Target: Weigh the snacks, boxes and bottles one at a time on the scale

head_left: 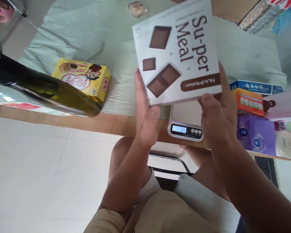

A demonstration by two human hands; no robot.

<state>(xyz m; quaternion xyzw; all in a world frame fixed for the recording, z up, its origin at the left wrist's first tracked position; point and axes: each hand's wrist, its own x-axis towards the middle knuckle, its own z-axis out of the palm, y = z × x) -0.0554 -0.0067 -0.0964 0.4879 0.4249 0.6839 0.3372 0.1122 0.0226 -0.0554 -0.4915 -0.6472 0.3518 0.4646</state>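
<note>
A white "Su-per Meal" box (pixel 177 51) printed with brown chocolate squares sits tilted above a small kitchen scale (pixel 185 124) at the table's front edge. My right hand (pixel 217 113) grips the box at its lower right corner, thumb on the front face. My left hand (pixel 145 110) is flat against the box's left side, fingers straight and together. The scale's lit display (pixel 182 129) shows digits I cannot read surely. Most of the scale's platform is hidden under the box.
A yellow snack box (pixel 83 77) and a dark green bottle (pixel 38 89) lie at the left on the pale cloth (pixel 70 35). Several boxes and purple tissue packs (pixel 255 132) crowd the right. The wooden table edge (pixel 87 121) runs above the white tiled floor.
</note>
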